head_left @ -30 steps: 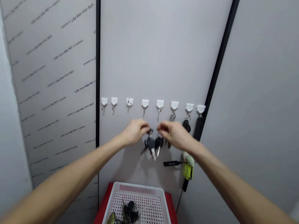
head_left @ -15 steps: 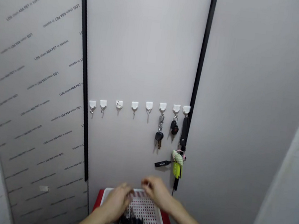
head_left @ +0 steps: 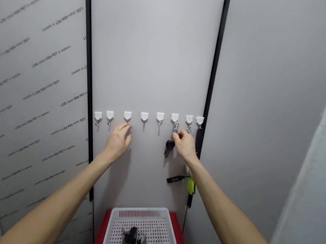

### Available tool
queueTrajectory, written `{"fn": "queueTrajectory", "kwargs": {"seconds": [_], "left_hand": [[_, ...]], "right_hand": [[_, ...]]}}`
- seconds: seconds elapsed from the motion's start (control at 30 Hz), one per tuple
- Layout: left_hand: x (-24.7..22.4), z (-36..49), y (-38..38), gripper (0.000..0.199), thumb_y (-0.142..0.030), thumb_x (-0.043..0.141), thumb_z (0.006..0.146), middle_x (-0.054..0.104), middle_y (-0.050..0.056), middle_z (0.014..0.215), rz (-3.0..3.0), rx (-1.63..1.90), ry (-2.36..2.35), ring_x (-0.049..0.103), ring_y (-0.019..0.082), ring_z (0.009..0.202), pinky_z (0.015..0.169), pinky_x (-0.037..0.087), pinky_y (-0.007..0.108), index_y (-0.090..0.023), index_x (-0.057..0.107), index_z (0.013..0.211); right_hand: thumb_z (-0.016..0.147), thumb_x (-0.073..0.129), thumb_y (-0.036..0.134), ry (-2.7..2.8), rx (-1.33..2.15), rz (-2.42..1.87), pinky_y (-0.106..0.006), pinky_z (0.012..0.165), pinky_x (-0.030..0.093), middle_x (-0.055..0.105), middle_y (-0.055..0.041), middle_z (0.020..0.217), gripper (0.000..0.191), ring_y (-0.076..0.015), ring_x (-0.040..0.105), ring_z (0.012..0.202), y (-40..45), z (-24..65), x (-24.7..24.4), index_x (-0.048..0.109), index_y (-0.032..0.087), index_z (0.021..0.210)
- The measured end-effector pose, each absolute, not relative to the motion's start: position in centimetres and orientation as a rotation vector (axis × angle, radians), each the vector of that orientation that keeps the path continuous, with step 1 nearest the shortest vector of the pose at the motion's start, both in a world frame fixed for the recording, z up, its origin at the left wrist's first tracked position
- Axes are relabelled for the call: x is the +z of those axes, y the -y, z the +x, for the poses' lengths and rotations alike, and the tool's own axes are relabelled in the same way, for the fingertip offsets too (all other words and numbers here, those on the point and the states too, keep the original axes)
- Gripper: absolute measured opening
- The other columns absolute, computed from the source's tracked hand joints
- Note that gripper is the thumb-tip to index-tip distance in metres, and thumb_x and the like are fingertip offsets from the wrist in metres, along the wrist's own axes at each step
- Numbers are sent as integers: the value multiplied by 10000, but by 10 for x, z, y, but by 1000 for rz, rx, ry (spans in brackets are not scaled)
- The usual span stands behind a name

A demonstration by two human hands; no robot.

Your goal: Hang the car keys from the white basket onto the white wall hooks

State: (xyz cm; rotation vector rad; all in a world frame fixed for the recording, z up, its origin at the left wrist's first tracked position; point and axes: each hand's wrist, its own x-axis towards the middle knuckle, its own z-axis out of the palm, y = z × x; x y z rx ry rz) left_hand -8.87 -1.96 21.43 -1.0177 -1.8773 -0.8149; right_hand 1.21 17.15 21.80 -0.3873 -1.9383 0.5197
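My left hand (head_left: pixel 118 139) is raised to the wall, its fingertips at the lower end of the third white hook (head_left: pixel 127 115) from the left. Its thumb stands apart from the forefinger, and nothing shows between them. Farther right, my right hand (head_left: pixel 185 144) pinches the metal clip of a bunch of keys (head_left: pixel 169 145) with a black head. The clip's top is close under the sixth hook (head_left: pixel 174 117); whether it still hangs on the hook is unclear. My right hand partly hides the keys on the seventh hook (head_left: pixel 189 119).
Below stands a white perforated basket (head_left: pixel 166 217) on a red surface (head_left: pixel 180 235), with a heap of keys (head_left: pixel 134 243) in it. A black strap (head_left: pixel 198 138) with a lime-green fob (head_left: pixel 191 185) and black tag (head_left: pixel 175 179) hangs at the right. Black strips (head_left: pixel 90 57) run down the panel.
Both hands have risen from over the basket to the row of hooks. My right hand has taken hold of the keys' clip. The third hook's metal part, turned up before, now points down.
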Motion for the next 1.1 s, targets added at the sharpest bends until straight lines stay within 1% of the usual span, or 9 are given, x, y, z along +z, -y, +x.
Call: {"fn": "queueTrajectory", "kwargs": {"seconds": [0.17, 0.33, 0.4, 0.5, 0.6, 0.67, 0.73, 0.9, 1.1], "left_hand": [[194, -74, 17, 213, -174, 406, 636, 530, 60, 920, -1013, -1094, 1915, 437, 174, 925, 843, 314, 363, -146, 526, 811], [159, -17, -19, 451, -218, 482, 598, 524, 54, 904, -1444, -1802, 2013, 480, 126, 810, 703, 393, 255, -135, 386, 1031], [142, -2, -30, 435, -236, 445, 622, 533, 16, 718, -1440, -2052, 2062, 491, 91, 626, 565, 401, 208, -122, 368, 1034], [115, 2, -28, 362, -232, 362, 661, 434, -49, 506, -1227, -2197, 2298, 405, 58, 419, 429, 344, 181, -100, 378, 997], [79, -6, -12, 350, -202, 375, 635, 498, -8, 593, -1170, -1920, 2618, 472, 89, 506, 491, 376, 207, -94, 413, 966], [50, -12, 2, 309, -185, 401, 615, 551, 48, 790, -1186, -1621, 2703, 508, 128, 746, 685, 378, 237, -103, 472, 904], [23, -15, 16, 290, -160, 397, 611, 558, 60, 886, -1236, -1350, 2778, 476, 144, 881, 791, 328, 241, -119, 499, 879], [-14, -16, 40, 411, -99, 385, 598, 533, 48, 1005, -1184, -880, 2989, 457, 128, 948, 812, 314, 188, -158, 451, 1000], [-17, -13, 43, 428, -66, 369, 598, 500, 38, 1049, -1149, -760, 3004, 438, 101, 966, 836, 292, 175, -144, 446, 1012]], "right_hand": [[652, 385, 331, 1817, 683, -206, -199, 481, 321, 498, 10, 533, 213, -86, 422, 488, -160, 26, 236, 466, 149, 576], [649, 406, 271, 2087, 751, -47, -208, 487, 341, 466, 22, 508, 171, -88, 421, 489, -118, 45, 197, 468, 154, 540], [662, 403, 251, 2141, 743, 46, -222, 541, 364, 496, 6, 575, 163, -103, 450, 557, -115, 51, 180, 495, 162, 561], [667, 413, 284, 1976, 682, -86, -243, 581, 380, 525, -34, 745, 189, -110, 465, 596, -140, 56, 176, 526, 161, 756], [636, 438, 342, 1802, 554, -407, -276, 609, 377, 519, -86, 863, 363, -113, 468, 572, -178, 54, 191, 479, 126, 925], [620, 446, 358, 1859, 479, -503, -285, 619, 366, 542, -84, 818, 359, -131, 478, 600, -196, 50, 201, 502, 128, 889], [612, 442, 361, 1937, 445, -534, -273, 590, 358, 560, -56, 711, 282, -144, 481, 615, -202, 45, 207, 535, 151, 777], [622, 388, 277, 1874, 479, -489, -224, 509, 334, 507, 4, 527, 157, -106, 440, 506, -200, 37, 219, 484, 170, 558], [635, 370, 287, 1655, 638, -302, -217, 537, 359, 513, 4, 569, 159, -92, 451, 524, -210, 39, 263, 460, 158, 615]]}}
